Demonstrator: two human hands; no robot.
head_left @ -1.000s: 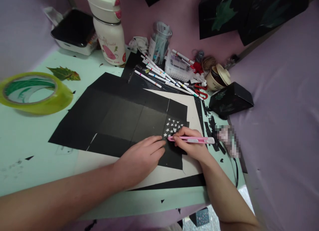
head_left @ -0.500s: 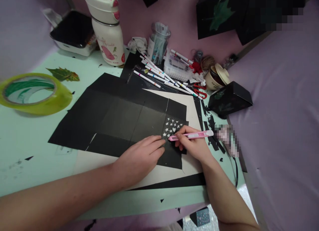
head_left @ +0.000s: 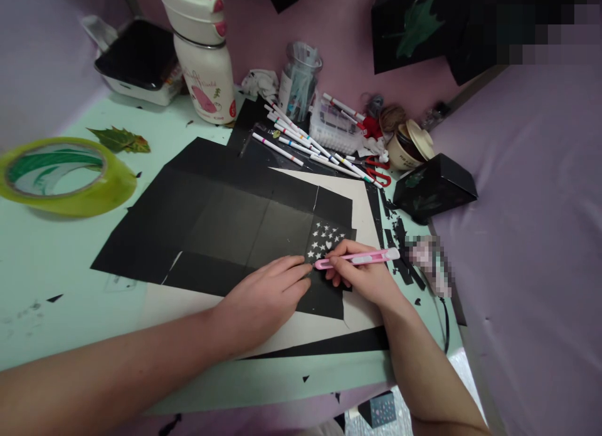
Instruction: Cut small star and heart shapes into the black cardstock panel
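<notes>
A large sheet of black paper (head_left: 211, 216) lies creased into squares on the pale green table (head_left: 37, 260), over a cream board (head_left: 362, 204). Small white stars and a heart (head_left: 325, 239) are cut into one square. My left hand (head_left: 263, 298) lies flat on the paper, fingers stretched out, pressing it down just left of the cut-outs. My right hand (head_left: 362, 276) is closed round a pink craft knife (head_left: 357, 258), whose tip touches the paper just below the stars.
A green tape roll (head_left: 61, 175) and a leaf (head_left: 120, 139) lie at the left. At the back stand a white bottle (head_left: 204, 53), a clear jar (head_left: 300, 78), several pens (head_left: 305, 144), red scissors (head_left: 379, 169) and a small pot (head_left: 411, 146). A black box (head_left: 435, 188) sits at the right edge.
The knife has tilted slightly and its tip has shifted a little to the left under the stars. My left hand has stayed put.
</notes>
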